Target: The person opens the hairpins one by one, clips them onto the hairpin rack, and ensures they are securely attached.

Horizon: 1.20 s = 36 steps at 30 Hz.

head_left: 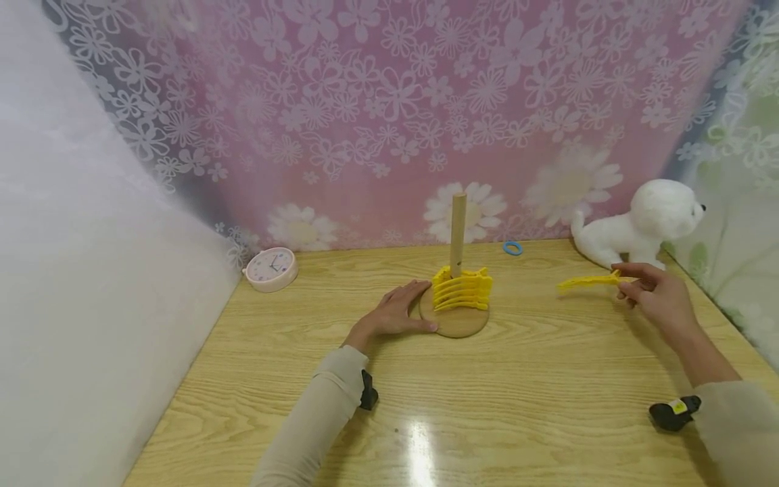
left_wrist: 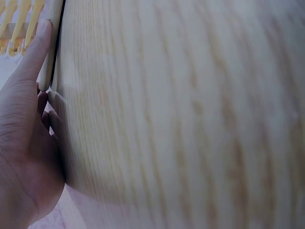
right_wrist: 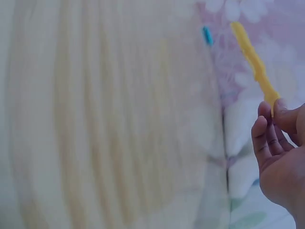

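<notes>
In the head view a wooden stand has a round base (head_left: 455, 328) and an upright peg (head_left: 458, 230). Several thin, curved yellow pieces (head_left: 465, 292) lie stacked around the peg's foot. My left hand (head_left: 394, 314) holds the base's left edge, thumb at the near side and fingers at the far side; the left wrist view shows the thumb along the rim. Off to the right, my right hand (head_left: 662, 297) pinches one end of a narrow yellow piece (head_left: 587, 281) above the table. Its knobbly length (right_wrist: 256, 64) points away from the fingertips in the right wrist view.
A blue ring (head_left: 512, 248) lies near the table's back edge. Behind the right hand sits a white plush dog (head_left: 633, 226). A pink round clock (head_left: 271, 269) is at the back left. Flowered curtain (head_left: 365, 122) hangs behind the wooden table (head_left: 499, 406).
</notes>
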{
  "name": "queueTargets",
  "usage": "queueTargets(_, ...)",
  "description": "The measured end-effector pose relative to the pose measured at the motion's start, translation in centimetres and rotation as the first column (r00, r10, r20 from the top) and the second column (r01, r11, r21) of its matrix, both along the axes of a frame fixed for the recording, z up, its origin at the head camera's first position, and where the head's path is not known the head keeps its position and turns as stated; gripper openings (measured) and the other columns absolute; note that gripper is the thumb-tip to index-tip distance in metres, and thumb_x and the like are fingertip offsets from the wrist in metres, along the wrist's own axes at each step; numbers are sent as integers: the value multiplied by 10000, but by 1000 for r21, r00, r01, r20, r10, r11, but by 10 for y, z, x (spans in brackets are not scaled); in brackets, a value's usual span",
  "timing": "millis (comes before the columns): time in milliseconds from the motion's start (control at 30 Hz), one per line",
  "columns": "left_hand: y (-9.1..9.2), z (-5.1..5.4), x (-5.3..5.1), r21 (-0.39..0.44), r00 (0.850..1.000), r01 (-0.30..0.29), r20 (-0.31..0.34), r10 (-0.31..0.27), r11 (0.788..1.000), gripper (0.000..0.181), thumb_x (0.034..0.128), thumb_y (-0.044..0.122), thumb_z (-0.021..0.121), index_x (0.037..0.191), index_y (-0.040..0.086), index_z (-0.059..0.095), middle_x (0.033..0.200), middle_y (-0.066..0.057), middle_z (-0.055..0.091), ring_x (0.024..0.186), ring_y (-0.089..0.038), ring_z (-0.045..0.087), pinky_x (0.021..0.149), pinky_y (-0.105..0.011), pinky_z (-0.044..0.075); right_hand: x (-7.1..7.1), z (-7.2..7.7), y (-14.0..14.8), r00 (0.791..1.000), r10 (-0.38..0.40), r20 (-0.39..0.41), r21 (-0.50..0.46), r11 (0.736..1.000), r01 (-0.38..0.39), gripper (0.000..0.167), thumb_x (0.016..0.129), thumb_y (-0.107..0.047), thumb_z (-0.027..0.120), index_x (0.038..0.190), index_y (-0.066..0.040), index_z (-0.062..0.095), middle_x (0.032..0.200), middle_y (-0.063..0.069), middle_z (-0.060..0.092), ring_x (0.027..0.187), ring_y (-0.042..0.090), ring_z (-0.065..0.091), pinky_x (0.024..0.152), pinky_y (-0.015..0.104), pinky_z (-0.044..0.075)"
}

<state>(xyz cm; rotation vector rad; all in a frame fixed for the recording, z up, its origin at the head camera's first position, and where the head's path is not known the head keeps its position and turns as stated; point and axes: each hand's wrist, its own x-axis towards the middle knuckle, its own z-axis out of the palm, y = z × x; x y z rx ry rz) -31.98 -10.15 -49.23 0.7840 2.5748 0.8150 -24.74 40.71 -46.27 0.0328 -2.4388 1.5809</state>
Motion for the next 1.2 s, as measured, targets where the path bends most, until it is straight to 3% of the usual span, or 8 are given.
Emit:
queueTargets(233, 1, -4, -3, 7, 1000, -8, -13, 8, 1000, 1040, 847, 702, 728, 1669, 398, 169, 1756, 43, 67, 1614, -170, 12, 1291, -499, 18, -2, 16, -35, 996, 48, -72, -68, 996, -53, 293, 1043, 6, 588, 1326, -16, 658, 1058, -137, 651, 693, 66, 625, 564, 207, 532)
queueTargets(633, 0, 9, 5, 6, 1000, 7, -15, -7, 1000, 1023, 873, 683, 714, 1676, 369, 165, 1758, 10, 70, 1617, -197, 27, 1292, -513, 33, -9, 44, -101, 997, -41, -72, -73, 997, 35, 262, 1013, 23, 635, 1269, 74, 647, 951, -201, 667, 655, 83, 543, 538, 163, 484)
queueTargets(900, -1, 7, 4, -1, 1000, 17, -11, -17, 1000, 1013, 885, 689, 696, 1677, 368, 154, 1758, 0, 64, 1617, -196, 31, 1291, -515, 30, -15, 49, -137, 994, -40, -103, -110, 993, 29, 247, 991, 9, 682, 1222, 94, 659, 962, -185, 657, 738, 47, 539, 579, 129, 489)
queueTargets(1200, 0, 5, 1, -7, 1000, 6, -11, -6, 1000, 1006, 875, 700, 699, 1668, 406, 154, 1756, 40, 63, 1615, -177, 26, 1293, -501, 25, -25, 49, -169, 990, -74, -122, -154, 987, 54, 228, 926, 59, 744, 1140, 118, 696, 891, -78, 610, 662, 67, 450, 599, 110, 489)
